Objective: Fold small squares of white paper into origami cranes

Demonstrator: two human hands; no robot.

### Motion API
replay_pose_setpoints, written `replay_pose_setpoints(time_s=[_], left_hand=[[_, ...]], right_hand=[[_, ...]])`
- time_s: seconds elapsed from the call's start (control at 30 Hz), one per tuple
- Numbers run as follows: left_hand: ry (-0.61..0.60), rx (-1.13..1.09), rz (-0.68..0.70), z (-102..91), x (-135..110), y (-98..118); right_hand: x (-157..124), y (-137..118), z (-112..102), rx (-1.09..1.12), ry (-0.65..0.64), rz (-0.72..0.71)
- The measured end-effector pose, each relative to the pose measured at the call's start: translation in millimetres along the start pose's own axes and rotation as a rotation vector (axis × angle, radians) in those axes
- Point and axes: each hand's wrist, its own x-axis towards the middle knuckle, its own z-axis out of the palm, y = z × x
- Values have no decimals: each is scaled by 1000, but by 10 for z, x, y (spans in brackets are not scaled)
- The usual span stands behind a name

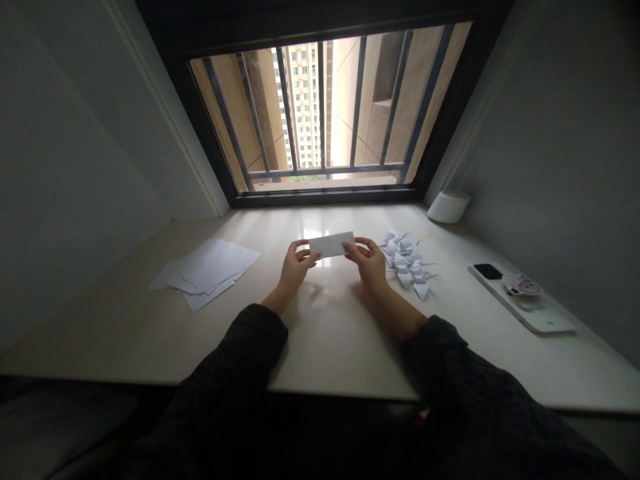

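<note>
White paper strip (326, 247): a narrow rectangle, held lengthwise between the two hands, apparently just above the tabletop (330, 347), in front of the window. Whether it is one layer or folded, cannot tell.

Left hand (295, 267) pinches the strip's left end, thumb on the near face, fingers behind. Right hand (372, 268) has the same pinch at the right end, thumb further in on the face. Dark sleeves (255, 340) on both forearms.

Step in hand, as I judge it: steadying and lining up the strip, perhaps around a crease. Next move calls for even pressure from both thumbs and the edges kept matched; a skewed grip could leave a crooked crease.

Further out: just beside the right hand, a cluster of folded paper pieces (409, 263). Well to the left, loose paper sheets (215, 267), overlapping. Far right, a phone (500, 293), lying flat. Behind it, a white container (449, 208) near the wall. Beyond, the barred window (323, 107).
</note>
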Motion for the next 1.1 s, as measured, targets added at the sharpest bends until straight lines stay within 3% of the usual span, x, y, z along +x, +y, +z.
replay_pose_setpoints(time_s=[0.13, 0.23, 0.33, 0.53, 0.8, 1.1], left_hand=[[116, 314, 334, -6, -70, 102], [55, 518, 527, 6, -138, 208], [-7, 588, 492, 29, -176, 232], [17, 411, 341, 69, -187, 130], [63, 331, 376, 91, -194, 118], [63, 313, 361, 81, -169, 77]], right_hand=[[-56, -53, 29, -67, -94, -67], [-119, -97, 65, -95, -210, -76], [-159, -123, 90, -98, -259, -61], [-156, -115, 89, -136, -219, -112], [-143, -29, 73, -243, -113, -190], [-120, 10, 64, -178, -133, -190]])
